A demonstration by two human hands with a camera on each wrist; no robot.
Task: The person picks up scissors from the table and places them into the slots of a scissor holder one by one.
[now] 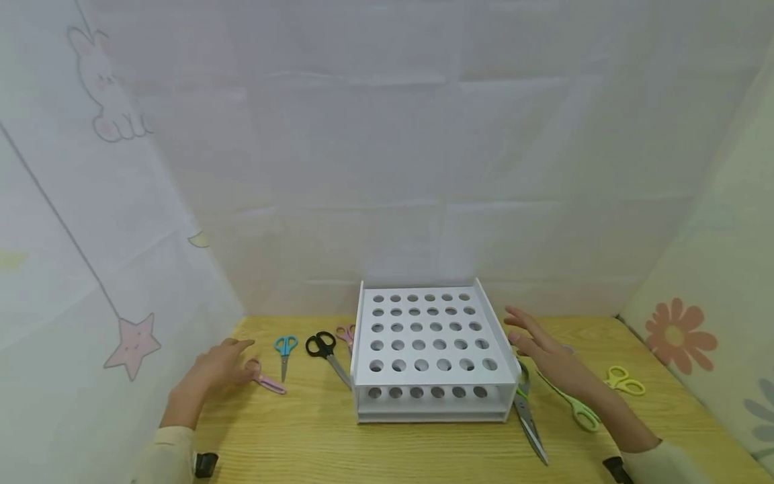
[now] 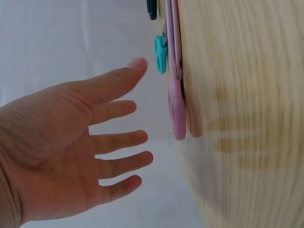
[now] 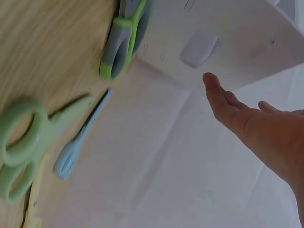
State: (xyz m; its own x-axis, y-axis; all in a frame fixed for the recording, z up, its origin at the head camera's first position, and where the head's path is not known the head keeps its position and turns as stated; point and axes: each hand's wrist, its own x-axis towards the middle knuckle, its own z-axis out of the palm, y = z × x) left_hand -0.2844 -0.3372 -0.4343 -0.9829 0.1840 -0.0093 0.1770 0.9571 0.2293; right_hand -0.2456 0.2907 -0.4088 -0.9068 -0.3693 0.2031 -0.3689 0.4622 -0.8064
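My left hand (image 1: 216, 370) hovers over the table's left side, near a pair of pink scissors (image 1: 270, 385). In the left wrist view its fingers (image 2: 118, 139) are straight and spread, apart from the pink handle (image 2: 177, 111). A white rack (image 1: 432, 355) with rows of round holes stands mid-table. Beside its right wall is my right hand (image 1: 556, 359), fingers extended and holding nothing. In the right wrist view the fingertips are close to the rack's side (image 3: 237, 52); whether they touch it, I cannot tell. Grey-green scissors (image 1: 525, 410) lie along the rack's right side.
Left of the rack lie blue scissors (image 1: 285, 349), black-handled scissors (image 1: 326, 351) and another pink pair (image 1: 346, 333). Light green scissors (image 1: 580, 411) and yellow scissors (image 1: 625, 381) lie on the right, with a blue pair (image 3: 71, 154) near them. White sheets (image 1: 399, 168) hang around the table.
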